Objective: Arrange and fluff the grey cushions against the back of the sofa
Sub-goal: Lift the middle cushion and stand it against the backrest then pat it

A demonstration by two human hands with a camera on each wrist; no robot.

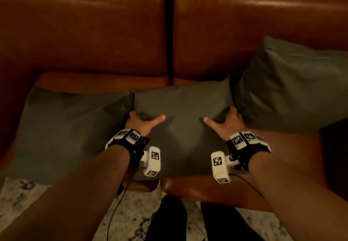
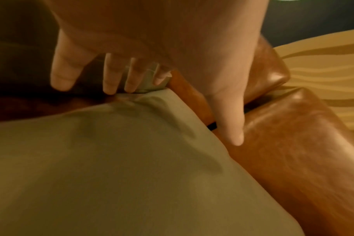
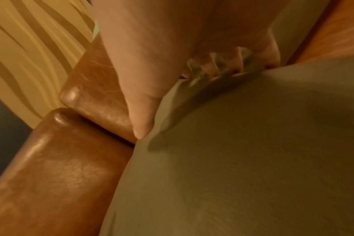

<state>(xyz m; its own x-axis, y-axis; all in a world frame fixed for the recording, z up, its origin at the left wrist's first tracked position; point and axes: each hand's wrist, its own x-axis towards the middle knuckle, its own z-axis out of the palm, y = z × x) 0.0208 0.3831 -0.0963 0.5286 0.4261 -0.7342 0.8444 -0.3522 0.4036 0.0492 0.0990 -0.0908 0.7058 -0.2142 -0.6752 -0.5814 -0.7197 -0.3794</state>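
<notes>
Both hands on the middle cushion, one at each side edge.

Left hand's fingers (image 2: 109, 76) dig into the cushion's left edge, thumb stretched flat across the grey top; right hand's fingers (image 3: 209, 67) curl into the right edge, bunching fabric, thumb laid along the top too. So left hand (image 1: 140, 123) and right hand (image 1: 227, 123) both grip the middle cushion (image 1: 185, 127), which lies flat on the sofa (image 1: 84, 33) seat, straddling the gap between the two seat pads. Left of it, touching, the left cushion (image 1: 62, 131) lies flat. Right of it, the right cushion (image 1: 293, 88) leans against the sofa back. Below, a patterned rug (image 1: 24, 195).
</notes>
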